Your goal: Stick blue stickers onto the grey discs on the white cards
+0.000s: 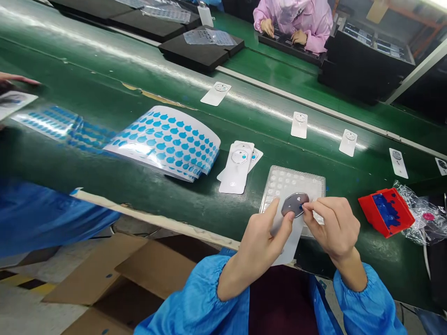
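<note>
My left hand (pixel 267 232) grips a white backing card (pixel 291 242) that carries a grey oval disc (pixel 295 204), with thumb and forefinger at the disc's left edge. My right hand (pixel 333 228) pinches at the disc's right edge, where a small blue tab shows. Both hands hover over a clear plastic tray (pixel 296 184) with round pockets on the green conveyor belt (pixel 139 88).
Curled sheets of blue stickers (pixel 167 142) lie left of a small stack of white cards (pixel 239 165). Single cards (pixel 299 124) ride the belt farther back. A red box (pixel 386 211) with blue parts sits right. A person in pink (pixel 296 23) works opposite; another's blue sleeve (pixel 42 214) is left.
</note>
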A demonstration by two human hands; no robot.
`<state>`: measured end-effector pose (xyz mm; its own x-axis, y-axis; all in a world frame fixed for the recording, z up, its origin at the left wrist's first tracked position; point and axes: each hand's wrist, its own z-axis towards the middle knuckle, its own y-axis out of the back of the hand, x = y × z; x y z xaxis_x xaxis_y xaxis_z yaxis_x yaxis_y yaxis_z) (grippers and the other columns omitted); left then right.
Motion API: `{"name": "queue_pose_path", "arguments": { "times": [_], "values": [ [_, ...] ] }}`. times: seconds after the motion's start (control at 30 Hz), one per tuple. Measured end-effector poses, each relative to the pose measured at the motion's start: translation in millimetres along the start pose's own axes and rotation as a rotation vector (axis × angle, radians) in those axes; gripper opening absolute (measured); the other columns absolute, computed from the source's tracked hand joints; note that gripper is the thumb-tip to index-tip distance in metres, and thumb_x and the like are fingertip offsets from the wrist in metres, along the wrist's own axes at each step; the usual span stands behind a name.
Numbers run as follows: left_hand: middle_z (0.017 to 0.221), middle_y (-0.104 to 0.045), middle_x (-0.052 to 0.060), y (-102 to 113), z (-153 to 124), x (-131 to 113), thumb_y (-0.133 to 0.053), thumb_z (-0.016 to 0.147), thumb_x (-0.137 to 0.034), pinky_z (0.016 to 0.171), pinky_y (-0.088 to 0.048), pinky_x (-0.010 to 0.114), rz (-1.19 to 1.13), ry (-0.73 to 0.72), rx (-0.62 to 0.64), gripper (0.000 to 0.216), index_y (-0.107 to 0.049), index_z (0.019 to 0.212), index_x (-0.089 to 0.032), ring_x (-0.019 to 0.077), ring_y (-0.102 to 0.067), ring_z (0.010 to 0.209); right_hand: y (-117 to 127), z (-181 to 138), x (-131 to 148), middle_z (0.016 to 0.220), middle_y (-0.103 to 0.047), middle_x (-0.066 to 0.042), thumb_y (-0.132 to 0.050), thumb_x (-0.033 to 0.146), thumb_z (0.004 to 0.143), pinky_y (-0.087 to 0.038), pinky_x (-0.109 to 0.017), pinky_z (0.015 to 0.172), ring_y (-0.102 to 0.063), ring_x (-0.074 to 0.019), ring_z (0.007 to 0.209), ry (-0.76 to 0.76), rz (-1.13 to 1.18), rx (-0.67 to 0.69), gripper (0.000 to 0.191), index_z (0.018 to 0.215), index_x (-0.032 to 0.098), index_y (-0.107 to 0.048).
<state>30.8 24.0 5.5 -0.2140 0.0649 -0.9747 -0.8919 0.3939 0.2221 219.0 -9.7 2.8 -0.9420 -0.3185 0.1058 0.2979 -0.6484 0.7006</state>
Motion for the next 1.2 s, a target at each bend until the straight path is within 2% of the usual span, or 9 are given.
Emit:
{"name": "queue_pose_path", "arguments": {
  "times": [0.23, 0.43, 0.53, 0.63, 0.73, 0.9, 1.03, 1.1, 1.2],
  "values": [
    [0.061, -0.051, -0.004, -3.1, -2.9, 0.2, -0.050, 0.107, -0.044, 0.050, -0.036, 0.027, -0.006, -0.010, -0.013, 0.029, -0.055, 0.087, -0.023, 0.0129, -0.047, 0.049, 0.0, -13.5, -3.4, 0.080, -0.079, -0.001, -0.080, 0.032, 0.097, -0.065, -0.034, 0.063, -0.076, -0.0211, 0.071, 0.022, -0.044, -0.016, 0.003, 0.100, 0.032, -0.082],
    [0.062, -0.055, -0.004, -2.8, -3.1, -0.6, -0.052, 0.107, -0.041, 0.050, -0.040, 0.026, -0.019, -0.030, -0.052, 0.027, -0.061, 0.091, -0.021, 0.0132, -0.051, 0.049, -0.4, 0.9, 4.5, 0.079, -0.076, 0.001, -0.080, 0.014, 0.094, -0.059, -0.031, 0.063, -0.072, -0.0177, 0.069, 0.111, 0.031, -0.093, 0.021, 0.106, 0.030, -0.075],
    [0.065, -0.062, -0.002, -5.9, -2.3, 2.2, -0.053, 0.107, -0.035, 0.053, -0.045, 0.026, 0.043, -0.103, -0.110, 0.023, -0.066, 0.095, -0.020, 0.0146, -0.058, 0.051, -3.3, 7.1, 15.0, 0.079, -0.074, 0.000, -0.075, 0.010, 0.094, -0.055, -0.031, 0.063, -0.068, -0.0170, 0.071, -0.053, 0.185, -0.096, 0.020, 0.101, 0.028, -0.071],
    [0.067, -0.069, 0.001, -10.0, -2.5, 6.1, -0.055, 0.107, -0.027, 0.055, -0.048, 0.025, 0.161, -0.235, -0.187, 0.019, -0.072, 0.101, -0.020, 0.0159, -0.065, 0.052, -2.1, 10.9, 28.3, 0.077, -0.067, 0.000, -0.070, 0.017, 0.097, -0.049, -0.029, 0.056, -0.060, -0.0152, 0.065, -0.360, 0.403, -0.039, 0.012, 0.091, 0.026, -0.067],
    [0.068, -0.073, 0.002, -13.6, -3.7, 8.4, -0.054, 0.107, -0.022, 0.061, -0.054, 0.025, 0.243, -0.346, -0.214, 0.022, -0.076, 0.109, -0.019, 0.0176, -0.071, 0.056, 4.8, 13.9, 40.1, 0.071, -0.056, 0.003, -0.067, 0.027, 0.100, -0.039, -0.025, 0.045, -0.046, -0.0109, 0.055, -0.678, 0.649, 0.066, 0.018, 0.083, 0.024, -0.063],
    [0.064, -0.068, 0.001, -14.8, -5.7, 10.0, -0.055, 0.107, -0.027, 0.059, -0.053, 0.026, 0.194, -0.243, -0.168, 0.022, -0.076, 0.106, -0.021, 0.0174, -0.066, 0.052, 22.7, 14.4, 40.2, 0.069, -0.057, 0.003, -0.070, 0.038, 0.100, -0.037, -0.022, 0.044, -0.046, -0.0093, 0.052, -0.851, 0.857, 0.178, 0.027, 0.080, 0.022, -0.064],
    [0.063, -0.064, -0.001, -6.8, -3.0, 11.9, -0.058, 0.106, -0.038, 0.050, -0.044, 0.026, 0.017, -0.027, -0.121, 0.024, -0.069, 0.094, -0.021, 0.0160, -0.060, 0.050, 39.7, -1.0, 4.6, 0.079, -0.066, 0.000, -0.073, 0.042, 0.099, -0.040, -0.024, 0.045, -0.053, -0.0103, 0.053, -0.899, 0.635, -0.065, 0.025, 0.085, 0.021, -0.067],
    [0.068, -0.069, 0.001, -1.0, 0.8, 12.9, -0.060, 0.104, -0.043, 0.050, -0.046, 0.025, -0.120, 0.084, -0.073, 0.025, -0.069, 0.097, -0.021, 0.0178, -0.064, 0.055, 51.7, -17.2, -26.5, 0.088, -0.072, -0.003, -0.074, 0.043, 0.098, -0.042, -0.026, 0.046, -0.059, -0.0124, 0.055, -0.919, 0.361, -0.243, 0.024, 0.090, 0.021, -0.067],
    [0.077, -0.077, 0.004, 5.5, 7.3, 14.7, -0.063, 0.102, -0.052, 0.052, -0.054, 0.027, -0.332, 0.235, 0.043, 0.032, -0.070, 0.106, -0.020, 0.0219, -0.072, 0.062, 75.4, -50.9, -83.1, 0.086, -0.072, -0.006, -0.076, 0.042, 0.094, -0.054, -0.035, 0.059, -0.072, -0.0236, 0.070, -0.926, -0.056, -0.334, 0.020, 0.096, 0.024, -0.068]
  ]
}}
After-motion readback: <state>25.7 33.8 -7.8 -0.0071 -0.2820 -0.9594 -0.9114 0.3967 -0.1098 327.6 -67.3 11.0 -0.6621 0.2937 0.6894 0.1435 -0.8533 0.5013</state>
